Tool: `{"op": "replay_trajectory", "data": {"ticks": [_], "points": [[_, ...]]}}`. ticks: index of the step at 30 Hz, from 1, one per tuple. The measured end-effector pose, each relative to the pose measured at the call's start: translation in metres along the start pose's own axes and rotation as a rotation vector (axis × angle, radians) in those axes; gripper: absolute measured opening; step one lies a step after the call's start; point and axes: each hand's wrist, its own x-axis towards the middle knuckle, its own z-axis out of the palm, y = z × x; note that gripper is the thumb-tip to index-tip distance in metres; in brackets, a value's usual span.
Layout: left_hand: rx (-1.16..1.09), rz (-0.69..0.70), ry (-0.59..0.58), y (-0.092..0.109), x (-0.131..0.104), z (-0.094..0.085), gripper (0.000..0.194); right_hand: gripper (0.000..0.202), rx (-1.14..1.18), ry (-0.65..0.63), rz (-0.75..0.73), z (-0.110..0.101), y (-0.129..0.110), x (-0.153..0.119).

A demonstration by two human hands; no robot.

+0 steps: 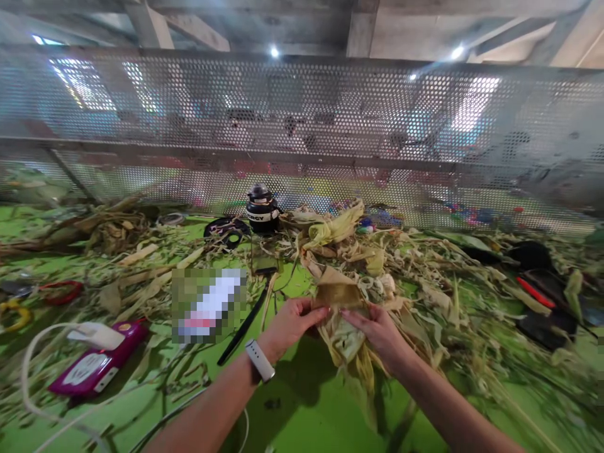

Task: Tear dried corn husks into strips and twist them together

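Note:
Between my two hands is a bundle of dry corn husk (342,333), pale yellow-green, its lower strips hanging over the green table. My left hand (298,321), with a white band on the wrist, pinches the husk's left edge between thumb and fingers. On the opposite edge, my right hand (377,330) grips the husk with its thumb on top. The fingers behind the husk are partly hidden. Just beyond the hands lies a heap of loose corn husks (337,229), some curled and torn.
A purple power bank (101,365) with white cables lies at left, near red-handled scissors (61,292). A black jug-like bottle (262,211) stands before the perforated metal screen (302,126). A black strap (243,327) lies left of my hands. Husk scraps cover much of the green table (302,415).

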Motion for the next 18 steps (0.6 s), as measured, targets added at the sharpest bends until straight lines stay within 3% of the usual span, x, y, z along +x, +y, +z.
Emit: {"op": "replay_trajectory", "data": {"ticks": [8,18], "points": [[0.044,-0.071,-0.146,-0.001,-0.003,0.001,0.030,0.040,-0.049,-0.041,0.067,-0.002,-0.005,0.000],[0.298,0.013,-0.211,-0.004,-0.001,-0.005,0.025,0.035,-0.268,-0.065,0.015,-0.009,0.004,0.002]]}}
